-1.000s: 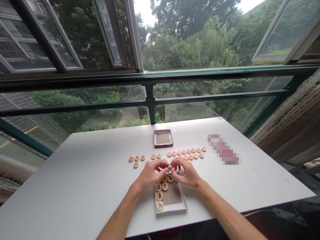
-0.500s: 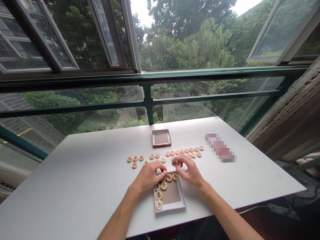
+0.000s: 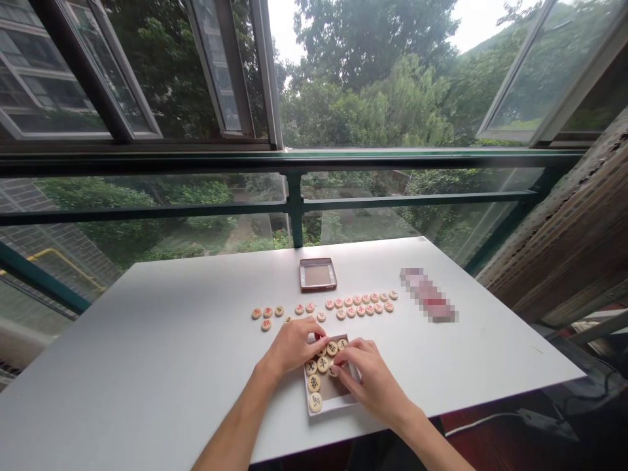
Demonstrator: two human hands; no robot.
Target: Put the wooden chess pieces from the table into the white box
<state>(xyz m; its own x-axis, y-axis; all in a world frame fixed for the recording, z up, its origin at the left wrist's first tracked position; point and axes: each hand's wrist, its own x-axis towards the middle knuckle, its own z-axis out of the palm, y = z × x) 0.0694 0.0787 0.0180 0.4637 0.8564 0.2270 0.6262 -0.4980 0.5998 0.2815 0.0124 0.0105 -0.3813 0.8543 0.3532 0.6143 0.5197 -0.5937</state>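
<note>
A shallow white-rimmed cardboard box (image 3: 331, 411) lies near the table's front edge. Black-lettered xiangqi pieces line its left side and far side, among them a lower-left piece (image 3: 315, 401). My left hand (image 3: 294, 347) is closed at the far left corner of the box, thumb and fingers pinched at its rim, covering part of that corner. Inside the box, my right hand (image 3: 366, 373) pinches a xiangqi piece (image 3: 332, 371) beside the second-row piece (image 3: 322, 364). Fingers hide most of the pinched piece.
Beyond the box, two rows of mostly red-lettered pieces (image 3: 366, 299) lie on the white table (image 3: 171, 360), with several more at left (image 3: 267, 312). A brown-edged box half (image 3: 318, 275) sits behind them. A blurred reddish item (image 3: 429, 296) lies right. Railing (image 3: 294, 209) and windows stand behind.
My right hand has moved from above the box's far edge down into the box, bringing the piece alongside the second-row one. My left hand stays at the far left corner.
</note>
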